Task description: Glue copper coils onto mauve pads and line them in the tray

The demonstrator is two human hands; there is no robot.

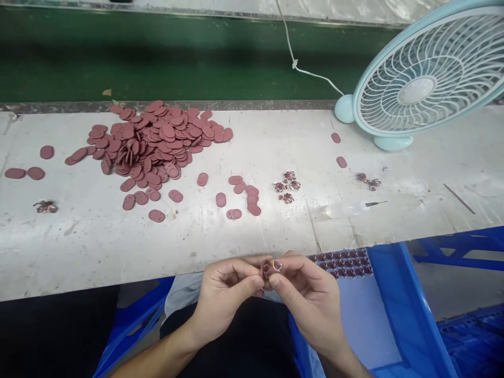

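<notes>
My left hand [230,294] pinches a small dark red oval piece [266,270] between thumb and fingers, just in front of the table's near edge. Facing it, my right hand [309,296] is closed on a small dark red part with a whitish ring [277,266], which touches the oval piece. Fingertips cover much of both. Beyond my hands, a large heap of flat red oval pieces [157,139] lies on the white table [260,142]. Several small dark red parts [287,186] sit in a cluster right of the loose ovals.
A light blue fan [417,89] stands at the back right, its white cord [315,76] running behind. A clear tool with a dark tip [350,209] lies at the right. Below the table edge, a blue tray [419,315] holds rows of small dark parts [346,263].
</notes>
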